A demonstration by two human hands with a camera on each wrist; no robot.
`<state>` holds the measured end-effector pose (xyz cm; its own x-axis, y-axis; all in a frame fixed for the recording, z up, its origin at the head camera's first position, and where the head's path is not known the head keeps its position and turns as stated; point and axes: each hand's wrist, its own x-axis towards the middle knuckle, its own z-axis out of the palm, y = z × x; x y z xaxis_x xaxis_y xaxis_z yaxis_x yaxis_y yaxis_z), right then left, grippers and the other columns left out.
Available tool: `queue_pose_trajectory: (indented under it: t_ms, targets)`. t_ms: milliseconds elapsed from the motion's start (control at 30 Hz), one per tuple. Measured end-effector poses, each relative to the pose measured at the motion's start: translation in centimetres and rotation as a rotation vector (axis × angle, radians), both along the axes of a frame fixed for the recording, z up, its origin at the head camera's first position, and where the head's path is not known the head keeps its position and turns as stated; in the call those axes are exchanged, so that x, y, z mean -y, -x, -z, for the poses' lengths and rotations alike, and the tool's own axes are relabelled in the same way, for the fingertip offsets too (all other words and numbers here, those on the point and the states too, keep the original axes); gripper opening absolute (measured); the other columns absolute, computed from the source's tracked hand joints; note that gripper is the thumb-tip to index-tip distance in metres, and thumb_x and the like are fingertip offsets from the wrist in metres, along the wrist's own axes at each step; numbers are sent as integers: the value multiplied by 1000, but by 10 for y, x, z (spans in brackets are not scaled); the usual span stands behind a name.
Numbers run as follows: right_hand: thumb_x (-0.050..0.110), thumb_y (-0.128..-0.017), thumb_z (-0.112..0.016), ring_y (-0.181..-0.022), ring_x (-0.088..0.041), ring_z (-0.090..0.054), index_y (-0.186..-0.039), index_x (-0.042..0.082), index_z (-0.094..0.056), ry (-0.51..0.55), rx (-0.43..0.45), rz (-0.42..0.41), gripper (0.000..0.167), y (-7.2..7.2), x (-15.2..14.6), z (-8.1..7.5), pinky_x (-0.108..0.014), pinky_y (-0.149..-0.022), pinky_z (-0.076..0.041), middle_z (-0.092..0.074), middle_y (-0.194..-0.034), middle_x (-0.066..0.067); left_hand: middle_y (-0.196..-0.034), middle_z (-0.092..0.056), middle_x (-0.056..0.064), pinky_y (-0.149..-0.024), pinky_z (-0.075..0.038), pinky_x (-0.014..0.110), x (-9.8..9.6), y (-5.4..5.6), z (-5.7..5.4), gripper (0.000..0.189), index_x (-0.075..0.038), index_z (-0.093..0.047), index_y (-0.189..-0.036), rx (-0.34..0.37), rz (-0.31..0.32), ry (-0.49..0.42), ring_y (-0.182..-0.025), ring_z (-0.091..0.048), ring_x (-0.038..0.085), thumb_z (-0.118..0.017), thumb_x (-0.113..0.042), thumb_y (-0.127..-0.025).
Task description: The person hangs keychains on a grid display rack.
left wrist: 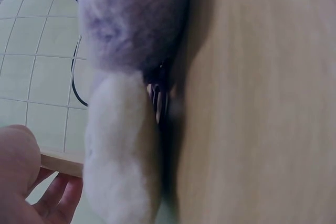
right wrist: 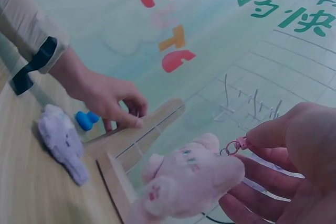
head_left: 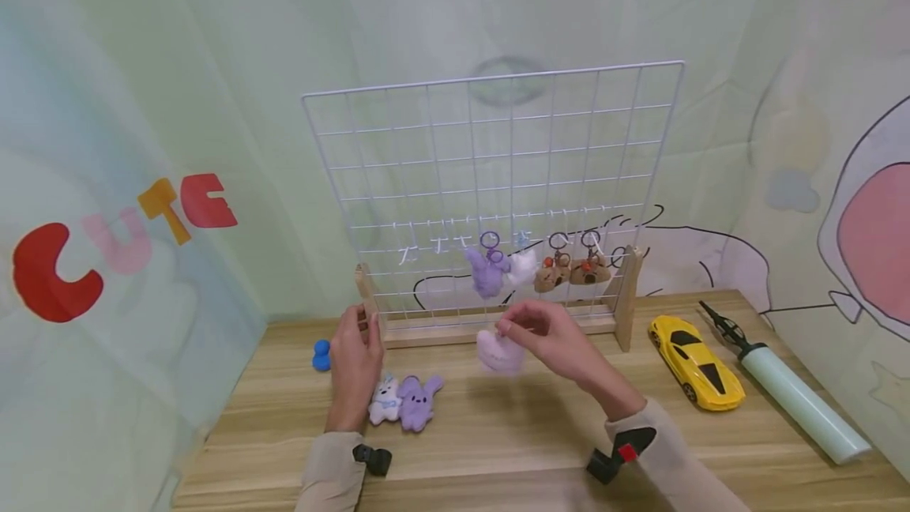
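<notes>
My right hand (head_left: 558,338) pinches a pink plush keychain (head_left: 500,352) by its metal ring and pink clasp, in front of a white wire grid rack (head_left: 490,160). In the right wrist view the plush toy (right wrist: 191,179) dangles below the thumb and fingertips. My left hand (head_left: 355,350) grips the rack's left wooden foot (head_left: 367,291) between thumb and fingers. Beside that wrist, a white plush keychain (head_left: 385,401) and a purple plush keychain (head_left: 417,403) lie on the table. Hanging on the rack are a purple plush (head_left: 487,275), a white one (head_left: 524,267) and two brown ones (head_left: 588,271).
Several white hooks (head_left: 438,245) sit along the rack's lower left. A small blue object (head_left: 322,355) stands left of the left hand. At the right are a yellow toy car (head_left: 697,363) and a pale green hand pump (head_left: 803,401). Printed cloth walls surround the table.
</notes>
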<state>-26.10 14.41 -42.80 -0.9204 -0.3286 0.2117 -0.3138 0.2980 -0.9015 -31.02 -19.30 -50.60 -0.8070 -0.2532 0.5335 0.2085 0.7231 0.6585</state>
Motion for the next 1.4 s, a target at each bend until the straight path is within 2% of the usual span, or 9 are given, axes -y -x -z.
queue_pose_trajectory:
  t_ms: [133, 367, 467, 667, 867, 1067, 1400]
  targets:
    - [32, -105, -73, -106, -21, -73, -114, 16, -76, 34, -21, 14, 18, 1, 8, -10, -38, -97, -62, -78, -113, -4, -121, -73, 24, -89, -68, 54, 2, -1, 0, 28, 3, -63, -127, 4, 0, 2, -110, -77, 42, -62, -20, -112]
    - [28, -106, -73, -100, -23, -72, -112, 15, -77, 109, -100, 1, 14, 2, 30, -32, -29, -85, -62, -78, -111, -6, -122, -72, 24, -89, -68, 54, 5, -1, 0, 28, 3, -62, -128, 18, -7, 6, -111, -77, 41, -61, -21, -112]
    - [25, -106, -73, -101, -23, -73, -112, 14, -77, 158, -134, 6, 14, 3, 41, -40, -28, -87, -63, -78, -111, -6, -122, -72, 24, -88, -68, 53, 5, 0, -1, 28, 3, -62, -128, 14, -4, 3, -110, -77, 41, -61, -20, -112]
    - [27, -105, -74, -97, -22, -74, -113, 15, -77, 213, -219, 86, 14, 8, 55, -50, -28, -82, -64, -80, -105, -5, -123, -72, 24, -87, -69, 52, 3, 1, -2, 27, 2, -62, -129, 8, 4, -6, -109, -77, 41, -61, -18, -112]
    - [31, -104, -75, -89, -21, -75, -114, 13, -79, 284, -284, 186, 21, 19, 63, -53, -28, -75, -65, -81, -100, -5, -123, -72, 23, -88, -69, 51, 2, -1, -2, 28, 1, -63, -130, 16, 15, -13, -111, -77, 40, -60, -20, -113]
    - [33, -103, -78, -81, -21, -75, -112, 15, -81, 374, -321, 258, 21, 25, 70, -48, -26, -68, -64, -82, -97, -8, -121, -73, 23, -87, -69, 52, 2, -2, -2, 26, 2, -63, -128, 1, 19, -10, -110, -77, 40, -62, -18, -111]
    - [30, -101, -79, -68, -17, -71, -113, 11, -84, 460, -355, 332, 23, 32, 84, -42, -21, -61, -63, -82, -91, -12, -121, -73, 22, -87, -69, 51, 3, -1, 1, 27, 2, -63, -128, 1, 12, -7, -110, -77, 40, -62, -20, -112]
